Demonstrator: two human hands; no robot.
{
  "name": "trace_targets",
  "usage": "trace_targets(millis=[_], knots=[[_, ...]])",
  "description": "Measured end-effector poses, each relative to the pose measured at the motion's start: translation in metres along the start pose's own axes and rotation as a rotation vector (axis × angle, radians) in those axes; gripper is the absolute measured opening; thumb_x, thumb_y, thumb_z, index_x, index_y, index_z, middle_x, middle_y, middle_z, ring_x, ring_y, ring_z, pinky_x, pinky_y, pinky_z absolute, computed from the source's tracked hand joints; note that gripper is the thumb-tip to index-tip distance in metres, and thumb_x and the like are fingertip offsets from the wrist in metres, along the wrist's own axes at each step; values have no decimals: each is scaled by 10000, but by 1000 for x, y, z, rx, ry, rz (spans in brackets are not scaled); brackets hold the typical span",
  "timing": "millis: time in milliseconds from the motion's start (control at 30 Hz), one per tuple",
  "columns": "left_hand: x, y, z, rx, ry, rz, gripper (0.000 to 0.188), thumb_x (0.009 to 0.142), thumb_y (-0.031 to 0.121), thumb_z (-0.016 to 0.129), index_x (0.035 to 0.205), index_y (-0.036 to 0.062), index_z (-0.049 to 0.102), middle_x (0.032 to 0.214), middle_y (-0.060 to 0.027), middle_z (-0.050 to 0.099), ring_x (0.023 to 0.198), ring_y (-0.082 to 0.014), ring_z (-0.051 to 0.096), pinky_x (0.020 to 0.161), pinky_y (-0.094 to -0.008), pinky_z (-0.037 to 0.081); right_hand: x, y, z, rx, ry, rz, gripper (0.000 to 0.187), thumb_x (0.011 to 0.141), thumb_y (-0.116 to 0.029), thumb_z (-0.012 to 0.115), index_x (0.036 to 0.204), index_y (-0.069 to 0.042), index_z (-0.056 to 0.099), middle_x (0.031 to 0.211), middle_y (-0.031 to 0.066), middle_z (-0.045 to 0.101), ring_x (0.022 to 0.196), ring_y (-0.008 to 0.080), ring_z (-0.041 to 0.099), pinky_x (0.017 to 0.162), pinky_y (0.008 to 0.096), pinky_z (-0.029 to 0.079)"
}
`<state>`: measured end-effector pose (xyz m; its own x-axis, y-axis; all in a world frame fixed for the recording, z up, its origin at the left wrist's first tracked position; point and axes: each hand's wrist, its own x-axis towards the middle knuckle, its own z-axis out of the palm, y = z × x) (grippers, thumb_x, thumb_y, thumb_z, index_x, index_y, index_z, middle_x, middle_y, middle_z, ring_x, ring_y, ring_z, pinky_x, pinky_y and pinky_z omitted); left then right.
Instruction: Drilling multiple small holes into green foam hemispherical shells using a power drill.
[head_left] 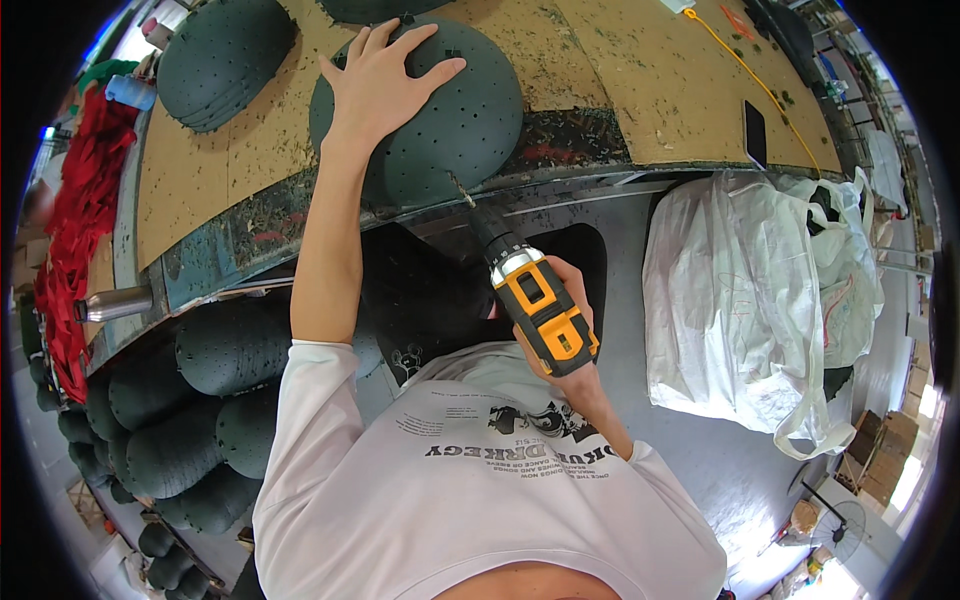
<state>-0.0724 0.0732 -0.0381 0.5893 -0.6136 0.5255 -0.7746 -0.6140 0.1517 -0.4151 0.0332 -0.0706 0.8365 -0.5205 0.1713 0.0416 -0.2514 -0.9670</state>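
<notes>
On the workbench lies a dark green dome-shaped shell (440, 130) dotted with many small holes. My left hand (380, 85) rests on top of it, fingers spread, palm against its surface. In my right hand (565, 345) is a yellow and black cordless drill (545, 310), its grip wrapped by my fingers. The thin drill bit (461, 189) points at the near side of the shell, its tip at or very close to the surface. Whether the tip has gone in, I cannot tell.
Stacked dark shells (225, 65) stand at the bench's far left; more shells (175, 450) are piled below left. Red strips (85, 230) hang by a metal bottle (115, 303). A phone (754, 135) and yellow cord (750, 65) lie right. A white sack (730, 300) stands beside me.
</notes>
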Motion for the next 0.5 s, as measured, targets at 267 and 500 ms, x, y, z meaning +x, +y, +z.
trace_targets(millis=[267,500], knots=[[0,-3,-1,-30,12,-6,628,833,664,648,1353,313,618,1515,-94,465,1434,-310,376,1110,-674,236,0,-10,6,-2,-78,160,560,836,-33,760,1280,-20,420,1044,124,715,951,157,702,850,267,540],[-3,3,-2,-65,-31,-38,640,819,669,657,1346,307,624,1513,-103,465,1432,-325,371,1116,-663,232,44,15,25,-193,-50,-114,749,687,-101,835,1292,-45,397,989,157,688,847,344,701,734,355,553]])
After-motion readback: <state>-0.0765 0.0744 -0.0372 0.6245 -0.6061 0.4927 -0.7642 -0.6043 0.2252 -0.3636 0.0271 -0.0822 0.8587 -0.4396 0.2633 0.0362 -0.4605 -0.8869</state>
